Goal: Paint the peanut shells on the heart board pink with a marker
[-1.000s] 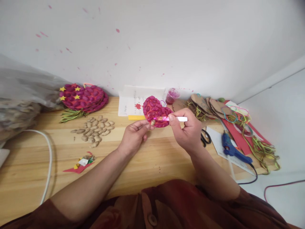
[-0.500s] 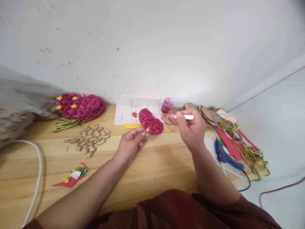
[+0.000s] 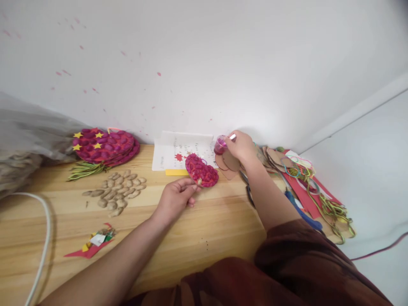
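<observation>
My left hand (image 3: 178,196) pinches the lower edge of a heart-shaped piece (image 3: 204,172) covered in magenta-painted peanut shells. A small pale unpainted spot (image 3: 199,181) shows beside my fingertips. My right hand (image 3: 241,146) is closed around a white-handled paintbrush (image 3: 233,137) at a clear plastic cup (image 3: 219,146) of magenta paint. The brush's working end is hidden in the cup. Behind the heart lies a white sheet (image 3: 162,151) with writing and red star shapes, and a yellow strip (image 3: 176,172) sits at its front edge.
Loose peanuts (image 3: 117,189) and paper scraps (image 3: 94,242) lie on the left. Magenta ovals with yellow stars (image 3: 108,146) are stacked by the wall. To the right are cardboard shapes (image 3: 231,161), scissors (image 3: 249,195), green cord (image 3: 333,208) and a blue glue gun (image 3: 302,211), partly behind my arm.
My right hand has carried the paintbrush up and left, from beside the heart to the paint cup. The left hand keeps its hold on the heart, now slightly lower in view.
</observation>
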Demonstrator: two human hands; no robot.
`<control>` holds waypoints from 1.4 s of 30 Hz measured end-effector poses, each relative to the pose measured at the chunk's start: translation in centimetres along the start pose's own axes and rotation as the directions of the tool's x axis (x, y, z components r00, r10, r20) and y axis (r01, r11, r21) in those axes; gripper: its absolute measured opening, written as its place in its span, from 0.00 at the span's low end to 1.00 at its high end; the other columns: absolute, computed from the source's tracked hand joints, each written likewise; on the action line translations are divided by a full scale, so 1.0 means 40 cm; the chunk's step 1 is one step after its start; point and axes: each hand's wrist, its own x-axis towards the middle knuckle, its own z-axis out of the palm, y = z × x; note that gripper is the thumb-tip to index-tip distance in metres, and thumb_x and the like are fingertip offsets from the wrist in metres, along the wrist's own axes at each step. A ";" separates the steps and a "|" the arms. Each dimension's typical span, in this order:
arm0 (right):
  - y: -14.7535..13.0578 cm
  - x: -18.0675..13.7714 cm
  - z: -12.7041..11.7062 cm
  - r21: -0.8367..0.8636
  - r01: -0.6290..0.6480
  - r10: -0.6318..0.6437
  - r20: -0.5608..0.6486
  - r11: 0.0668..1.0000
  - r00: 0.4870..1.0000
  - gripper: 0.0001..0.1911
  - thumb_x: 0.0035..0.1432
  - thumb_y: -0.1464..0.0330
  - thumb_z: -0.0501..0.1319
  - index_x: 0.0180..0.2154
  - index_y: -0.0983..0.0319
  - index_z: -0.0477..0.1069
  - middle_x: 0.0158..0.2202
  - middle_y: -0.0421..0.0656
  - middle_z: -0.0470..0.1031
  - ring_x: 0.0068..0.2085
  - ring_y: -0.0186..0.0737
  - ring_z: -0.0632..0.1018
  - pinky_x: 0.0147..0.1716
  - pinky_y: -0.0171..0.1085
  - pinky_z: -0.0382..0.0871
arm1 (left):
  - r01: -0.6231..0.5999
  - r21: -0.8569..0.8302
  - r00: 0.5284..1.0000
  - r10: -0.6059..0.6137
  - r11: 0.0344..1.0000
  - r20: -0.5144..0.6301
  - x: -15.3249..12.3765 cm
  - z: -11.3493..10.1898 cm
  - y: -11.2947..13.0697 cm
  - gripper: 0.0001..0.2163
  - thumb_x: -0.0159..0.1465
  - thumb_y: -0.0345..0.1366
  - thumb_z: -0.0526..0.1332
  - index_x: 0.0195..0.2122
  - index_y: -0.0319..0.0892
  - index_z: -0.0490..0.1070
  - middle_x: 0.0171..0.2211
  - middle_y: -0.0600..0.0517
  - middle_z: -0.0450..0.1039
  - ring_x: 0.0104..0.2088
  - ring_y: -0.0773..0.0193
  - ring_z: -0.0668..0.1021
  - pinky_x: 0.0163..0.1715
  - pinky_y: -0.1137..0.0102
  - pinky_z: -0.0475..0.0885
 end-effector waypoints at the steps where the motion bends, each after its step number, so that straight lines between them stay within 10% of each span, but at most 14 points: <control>1: -0.005 0.002 0.003 -0.027 0.001 0.000 0.014 1.000 1.000 0.14 0.64 0.58 0.59 0.37 0.60 0.78 0.40 0.52 0.83 0.44 0.52 0.79 0.44 0.43 0.68 | 0.003 0.017 1.000 -0.003 1.000 0.008 0.000 0.000 0.000 0.15 0.52 0.44 0.74 0.32 0.38 0.77 0.32 0.47 0.82 0.17 0.72 0.70 0.18 0.73 0.67; 15: 0.005 -0.036 -0.047 0.223 0.041 0.002 -0.188 0.974 0.982 0.11 0.62 0.58 0.61 0.34 0.59 0.74 0.31 0.44 0.79 0.33 0.44 0.76 0.38 0.42 0.66 | -0.085 -0.018 0.996 0.084 0.996 -0.036 -0.002 -0.001 0.000 0.17 0.55 0.48 0.73 0.32 0.39 0.76 0.31 0.49 0.81 0.16 0.74 0.69 0.18 0.74 0.66; 19: -0.027 -0.123 -0.093 0.490 0.145 0.009 -0.299 0.860 0.954 0.12 0.61 0.57 0.64 0.32 0.58 0.72 0.25 0.37 0.73 0.27 0.37 0.71 0.31 0.38 0.64 | -0.097 -0.054 0.994 0.094 0.994 -0.047 0.000 -0.001 -0.002 0.18 0.55 0.49 0.73 0.33 0.39 0.77 0.33 0.48 0.82 0.16 0.74 0.69 0.17 0.75 0.64; 24: -0.087 -0.259 -0.126 0.697 0.217 -0.152 -0.155 0.684 0.976 0.12 0.63 0.58 0.64 0.31 0.58 0.71 0.23 0.34 0.68 0.24 0.32 0.66 0.25 0.35 0.59 | -0.125 -0.051 0.991 0.122 0.991 -0.046 -0.005 -0.001 -0.001 0.17 0.55 0.48 0.73 0.34 0.39 0.75 0.32 0.50 0.81 0.16 0.73 0.70 0.17 0.75 0.65; 42: -0.101 -0.360 -0.105 0.638 0.315 -0.215 -0.232 0.703 0.949 0.06 0.64 0.67 0.64 0.34 0.59 0.72 0.28 0.37 0.73 0.29 0.33 0.72 0.32 0.36 0.65 | -0.355 0.187 0.931 0.364 0.916 -0.017 -0.014 -0.001 -0.019 0.07 0.63 0.39 0.66 0.35 0.40 0.77 0.29 0.54 0.77 0.17 0.74 0.71 0.17 0.77 0.65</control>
